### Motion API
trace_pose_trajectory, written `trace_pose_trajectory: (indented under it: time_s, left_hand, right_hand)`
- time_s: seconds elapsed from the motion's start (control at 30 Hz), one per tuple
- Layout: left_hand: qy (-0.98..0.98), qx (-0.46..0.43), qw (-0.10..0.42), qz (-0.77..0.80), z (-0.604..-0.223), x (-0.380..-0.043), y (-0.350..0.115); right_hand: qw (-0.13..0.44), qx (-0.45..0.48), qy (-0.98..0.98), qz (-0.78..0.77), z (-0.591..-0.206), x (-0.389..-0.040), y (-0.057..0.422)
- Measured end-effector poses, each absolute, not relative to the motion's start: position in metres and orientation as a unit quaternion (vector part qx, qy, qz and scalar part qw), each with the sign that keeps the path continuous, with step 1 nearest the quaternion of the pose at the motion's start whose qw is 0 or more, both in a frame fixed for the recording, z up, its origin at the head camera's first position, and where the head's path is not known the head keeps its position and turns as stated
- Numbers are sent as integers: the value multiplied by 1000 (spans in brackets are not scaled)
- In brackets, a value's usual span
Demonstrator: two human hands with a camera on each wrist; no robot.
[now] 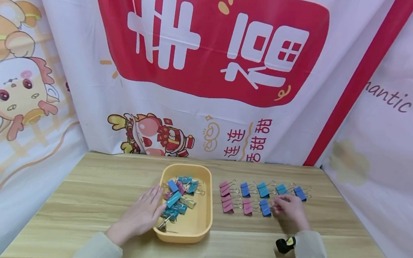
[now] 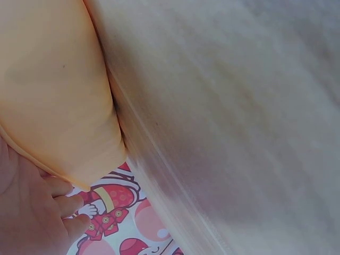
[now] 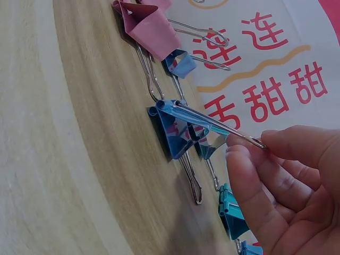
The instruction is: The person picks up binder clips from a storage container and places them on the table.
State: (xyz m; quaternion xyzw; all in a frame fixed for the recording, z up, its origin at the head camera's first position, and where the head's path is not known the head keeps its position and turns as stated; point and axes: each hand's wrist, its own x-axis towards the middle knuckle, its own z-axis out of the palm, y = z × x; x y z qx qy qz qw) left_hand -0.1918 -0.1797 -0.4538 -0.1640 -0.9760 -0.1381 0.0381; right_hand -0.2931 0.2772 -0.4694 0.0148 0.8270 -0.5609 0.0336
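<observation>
My right hand [image 1: 290, 207] is at the right end of the front row of binder clips. In the right wrist view, its thumb and forefinger pinch the wire handle of a blue binder clip [image 3: 175, 133], which stands on the table. Pink binder clips [image 1: 227, 204] lie to the left in that row. Behind it runs a second row, with a pink clip [image 1: 225, 187], teal clips [image 1: 263, 189] and blue clips [image 1: 300, 193]. My left hand [image 1: 141, 211] rests against the left rim of a yellow tray [image 1: 197, 227], fingers extended. Mixed binder clips [image 1: 173, 199] lie piled inside.
The wooden table [image 1: 112, 178] ends at a printed cloth backdrop [image 1: 284, 132], with cloth also hanging at both sides. A black wrist strap device [image 1: 285, 245] sits by the right sleeve. Plain tabletop lies in front of the clip rows.
</observation>
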Motion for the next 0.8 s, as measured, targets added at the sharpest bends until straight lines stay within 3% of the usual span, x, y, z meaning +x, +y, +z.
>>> trace_pose_trajectory:
  time_s: [0.8]
  left_hand:
    - [-977,-161,31,-134,-452,-192,-180]
  right_hand:
    - [-24,-7,844,-536,-450,-292,274]
